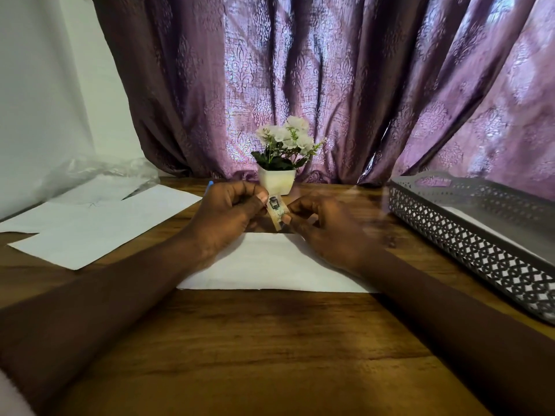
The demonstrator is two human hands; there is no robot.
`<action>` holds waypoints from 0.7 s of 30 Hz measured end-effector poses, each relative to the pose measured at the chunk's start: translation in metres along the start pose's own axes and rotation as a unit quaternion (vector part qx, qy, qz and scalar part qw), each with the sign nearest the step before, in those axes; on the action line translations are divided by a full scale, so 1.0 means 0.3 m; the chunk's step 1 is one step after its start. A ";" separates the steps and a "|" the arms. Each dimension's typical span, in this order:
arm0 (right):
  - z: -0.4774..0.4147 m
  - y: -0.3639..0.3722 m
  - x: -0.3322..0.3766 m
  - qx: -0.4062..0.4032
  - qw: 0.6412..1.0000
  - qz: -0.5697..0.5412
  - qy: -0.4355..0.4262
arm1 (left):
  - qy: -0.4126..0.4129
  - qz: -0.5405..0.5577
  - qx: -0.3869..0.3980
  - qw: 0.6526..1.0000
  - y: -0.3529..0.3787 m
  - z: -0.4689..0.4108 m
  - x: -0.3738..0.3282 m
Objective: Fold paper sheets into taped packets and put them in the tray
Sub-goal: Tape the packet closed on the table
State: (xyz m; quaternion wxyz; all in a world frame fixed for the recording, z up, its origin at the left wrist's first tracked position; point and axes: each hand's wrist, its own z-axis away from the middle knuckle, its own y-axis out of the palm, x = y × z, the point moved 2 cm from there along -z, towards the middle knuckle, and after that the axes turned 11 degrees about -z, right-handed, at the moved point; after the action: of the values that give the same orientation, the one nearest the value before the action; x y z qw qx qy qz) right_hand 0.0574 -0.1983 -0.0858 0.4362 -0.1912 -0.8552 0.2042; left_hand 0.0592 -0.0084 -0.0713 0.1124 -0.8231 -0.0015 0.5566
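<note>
I am pinching a small tan strip (276,212), probably tape, at mid-frame: left hand (231,214) fingers curling on its top, right hand (327,232) fingers nipping its lower end. I am judging it wants pulling taut, then pressing across the folded white paper sheet (270,265) just below. The grey lattice tray (468,238) is waiting at right. The strip's dark emblem is showing no readable lettering.

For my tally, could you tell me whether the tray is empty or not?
Not empty: white paper shows inside the tray, behind its near latticed wall. How many pieces, cannot tell.
</note>
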 end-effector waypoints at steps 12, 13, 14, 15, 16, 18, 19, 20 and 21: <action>-0.001 0.012 -0.026 0.005 1.000 0.000 0.028 | 0.007 -0.040 0.013 0.999 0.011 0.011 -0.009; 0.000 0.011 -0.027 0.007 1.000 0.004 0.029 | 0.007 -0.046 0.011 0.999 0.010 0.010 -0.008; -0.001 0.010 -0.028 0.009 0.999 0.010 0.029 | 0.006 -0.049 0.010 0.999 0.010 0.010 -0.010; -0.001 0.011 -0.028 0.010 0.999 0.014 0.029 | 0.005 -0.050 0.010 0.999 0.008 0.008 -0.008; -0.002 0.011 -0.028 0.010 0.999 0.014 0.030 | 0.003 -0.050 0.011 0.999 0.008 0.009 -0.009; -0.004 0.014 -0.031 0.012 0.999 0.010 0.033 | -0.001 -0.051 0.014 0.999 0.006 0.009 -0.007; -0.004 0.015 -0.033 0.011 0.999 0.009 0.033 | -0.001 -0.054 0.015 0.998 0.007 0.008 -0.005; -0.004 0.015 -0.038 0.010 0.999 0.010 0.035 | -0.003 -0.055 0.016 0.998 0.007 0.007 -0.004; -0.005 0.016 -0.046 0.007 0.999 0.013 0.040 | -0.007 -0.053 0.015 0.998 0.007 0.006 -0.004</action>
State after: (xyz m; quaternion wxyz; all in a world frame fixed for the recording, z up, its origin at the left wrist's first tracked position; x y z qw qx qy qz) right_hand 0.0669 -0.2008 -0.0967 0.4688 -0.2072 -0.8331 0.2081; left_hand 0.0567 -0.0104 -0.0712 0.1539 -0.8162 -0.0373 0.5557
